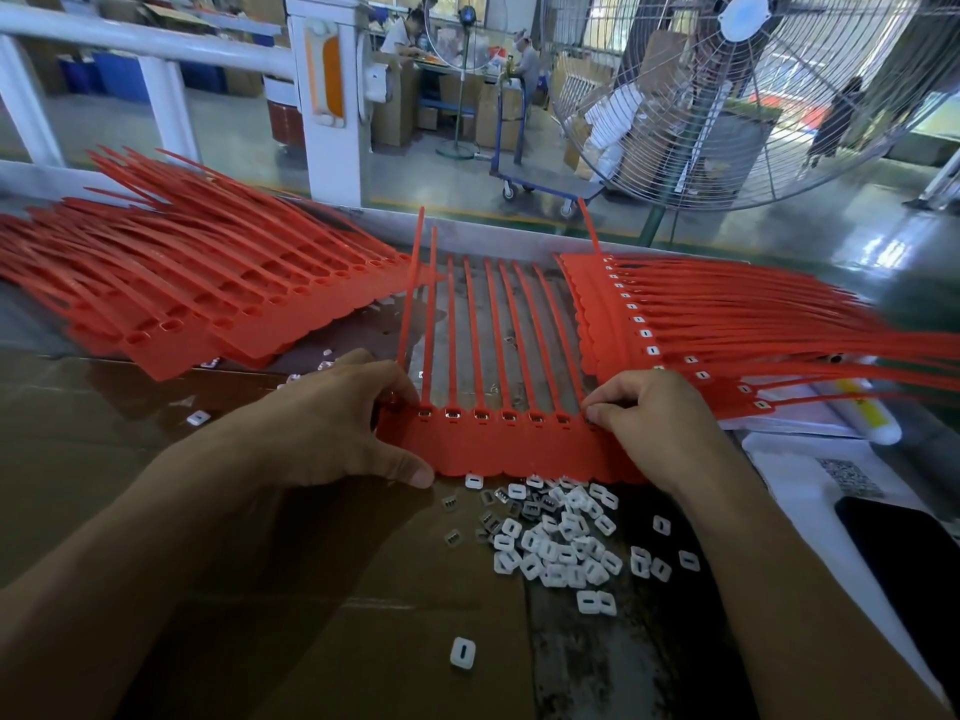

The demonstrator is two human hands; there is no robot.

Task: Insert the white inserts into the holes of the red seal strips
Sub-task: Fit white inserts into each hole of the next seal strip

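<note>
A sheet of joined red seal strips lies flat in front of me, tails pointing away; several of its holes show metal-coloured inserts. My left hand grips the sheet's left end, thumb on the near edge and fingers curled over the top. My right hand has its fingers curled down at the rightmost hole, pinching or pressing there; what is under the fingertips is hidden. A pile of white inserts lies just below the sheet, and one single insert sits nearer to me.
A stack of red sheets with empty holes fans out at the left. Sheets with white inserts fitted are stacked at the right. Brown cardboard covers the table's left. A dark phone and papers lie right. A large fan stands beyond the table.
</note>
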